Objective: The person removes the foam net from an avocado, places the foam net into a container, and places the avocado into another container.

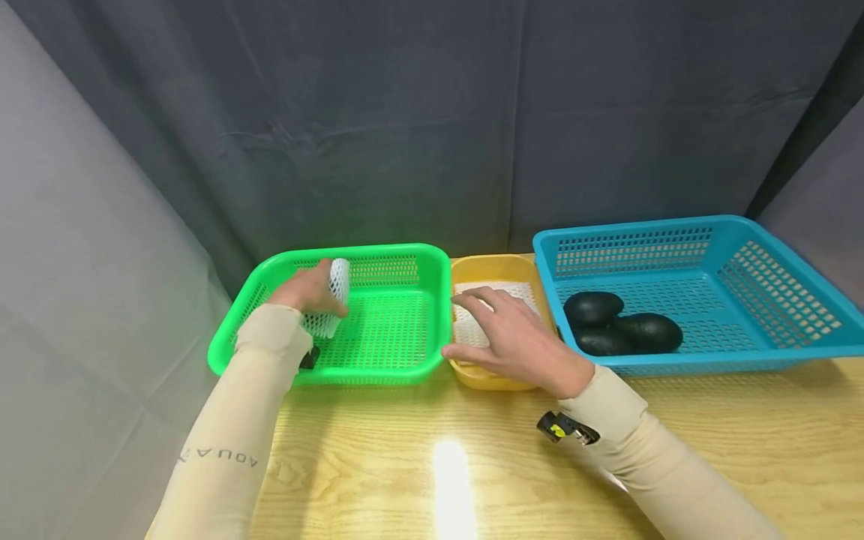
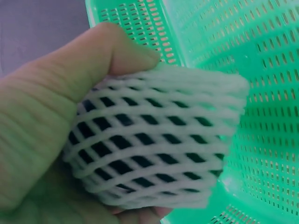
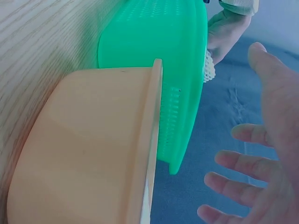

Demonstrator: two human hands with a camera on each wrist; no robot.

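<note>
My left hand point(image 1: 307, 290) grips a white foam net sleeve point(image 2: 154, 140) inside the green basket point(image 1: 378, 376), thumb on one side and fingertips showing at the other. Something dark shows through the sleeve's mesh, likely an avocado. Over the yellow basket point(image 1: 502, 382), my right hand point(image 1: 516, 337) hovers with fingers spread and nothing held. White foam net sleeves point(image 1: 466, 330) lie in that yellow basket, partly covered by the right hand. In the right wrist view, the fingers point(image 3: 238, 189) of this hand are apart from the basket rim.
A blue basket point(image 1: 709, 366) stands at the right with three dark avocados point(image 1: 648, 333) grouped at its left end. All the baskets stand side by side on a wooden table point(image 1: 378, 457). Dark cloth point(image 1: 405, 127) hangs behind them; a pale cloth wall point(image 1: 88, 300) stands left.
</note>
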